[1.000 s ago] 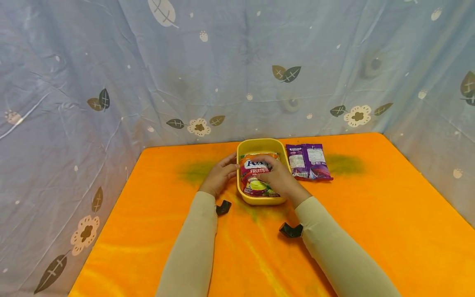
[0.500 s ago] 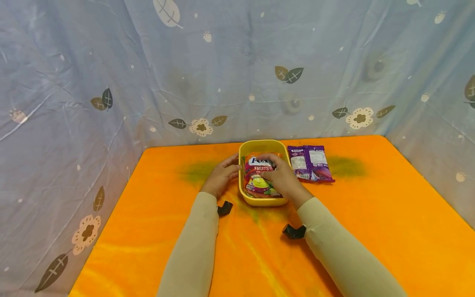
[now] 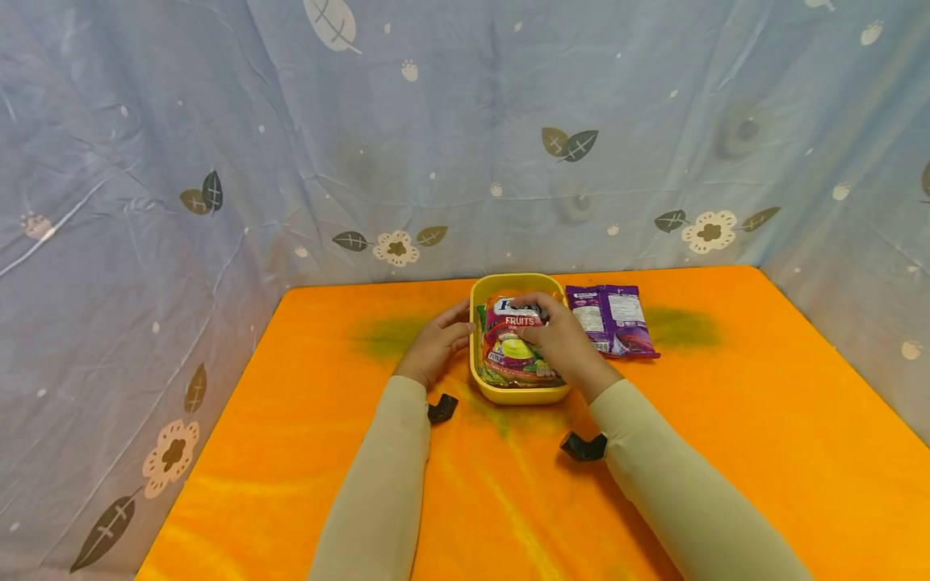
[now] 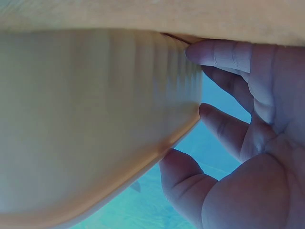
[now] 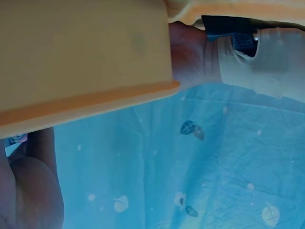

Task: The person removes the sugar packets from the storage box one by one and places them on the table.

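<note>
A yellow basket (image 3: 519, 396) stands toward the back of the table, with a red Fox's Fruits candy bag (image 3: 514, 349) on top in it. My right hand (image 3: 563, 343) reaches over the basket's right side and pinches the bag's upper part between thumb and fingers. Along the basket's left wall, fingertips of my left hand (image 3: 433, 347) touch the outside. The left wrist view has this left hand (image 4: 248, 143) against the ribbed wall, thumb near the rim. In the right wrist view the basket wall (image 5: 86, 47) hides the bag, and part of the right hand (image 5: 33, 191) shows.
Two purple packets (image 3: 613, 321) lie side by side just right of the basket. An orange cloth (image 3: 291, 452) covers the table. A patterned blue-grey curtain (image 3: 465, 145) stands behind and along both sides. Dark wrist mounts (image 3: 584, 446) jut from the sleeves.
The red candy bag has shifted slightly up and right within the basket, along with my right hand. My left hand stays at the basket's left side. The whole view has drifted slightly.
</note>
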A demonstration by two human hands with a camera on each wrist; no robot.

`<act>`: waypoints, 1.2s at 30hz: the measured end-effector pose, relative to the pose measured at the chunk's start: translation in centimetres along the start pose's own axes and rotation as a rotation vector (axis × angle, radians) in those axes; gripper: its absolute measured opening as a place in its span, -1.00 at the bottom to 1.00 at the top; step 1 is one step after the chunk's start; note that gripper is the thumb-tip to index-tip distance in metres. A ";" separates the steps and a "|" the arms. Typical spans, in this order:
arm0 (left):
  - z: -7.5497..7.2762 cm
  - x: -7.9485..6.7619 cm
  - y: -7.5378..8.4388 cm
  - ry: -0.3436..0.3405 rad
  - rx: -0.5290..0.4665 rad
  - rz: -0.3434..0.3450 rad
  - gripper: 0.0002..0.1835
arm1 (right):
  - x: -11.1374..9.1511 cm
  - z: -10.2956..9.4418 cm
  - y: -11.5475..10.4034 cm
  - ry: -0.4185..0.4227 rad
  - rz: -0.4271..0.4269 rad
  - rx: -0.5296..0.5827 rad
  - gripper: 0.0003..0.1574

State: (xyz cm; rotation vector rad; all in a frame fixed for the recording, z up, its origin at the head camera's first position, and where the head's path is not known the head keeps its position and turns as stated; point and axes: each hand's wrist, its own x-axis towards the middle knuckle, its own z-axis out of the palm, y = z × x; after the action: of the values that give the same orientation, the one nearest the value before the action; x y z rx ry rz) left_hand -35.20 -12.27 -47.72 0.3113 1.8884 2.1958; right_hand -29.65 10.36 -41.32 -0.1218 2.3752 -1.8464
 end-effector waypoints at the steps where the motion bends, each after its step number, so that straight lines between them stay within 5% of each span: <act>1: 0.0 0.0 0.0 0.000 -0.001 0.000 -0.43 | 0.0 -0.1 0.0 -0.002 -0.005 0.010 -0.52; 36: 0.1 -0.2 0.0 0.005 0.019 -0.003 -0.41 | 0.3 -6.1 -1.0 0.064 -0.016 0.204 -0.49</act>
State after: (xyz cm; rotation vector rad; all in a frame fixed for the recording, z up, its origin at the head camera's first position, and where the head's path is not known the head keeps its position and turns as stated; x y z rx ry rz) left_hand -35.04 -12.27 -47.70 0.3069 1.9118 2.1802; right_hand -30.93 15.86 -38.93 -0.0620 2.2139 -2.1175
